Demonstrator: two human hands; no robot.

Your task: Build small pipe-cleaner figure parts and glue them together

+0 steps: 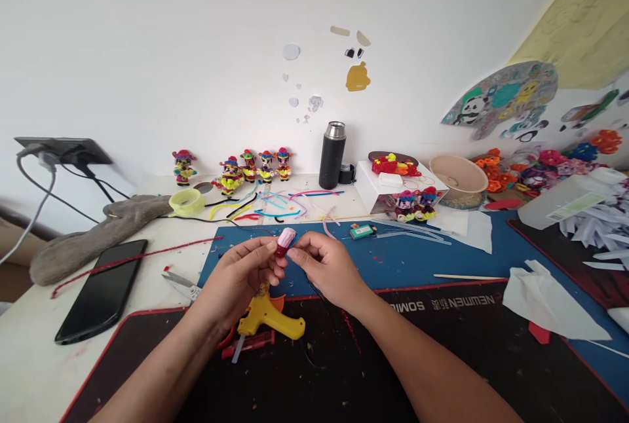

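Observation:
My left hand (253,259) pinches a small pink and dark red fuzzy pipe-cleaner piece (285,239) between thumb and fingers, above the desk. My right hand (327,262) is closed at the piece's right side, where a bit of blue shows. What its fingertips grip is hidden. Below the hands lies a yellow hot glue gun (270,318) with a clear glue stick, over a red item (255,343). Scissors (183,284) rest by my left wrist. A red pipe cleaner (350,331) lies under my right forearm.
Several finished pipe-cleaner dolls (230,175) stand along the wall. A black thermos (333,156) stands behind the hands, left of a white box (369,188). Loose pipe cleaners (280,203) lie at the back. A phone (103,289) lies left, tissue (553,302) right.

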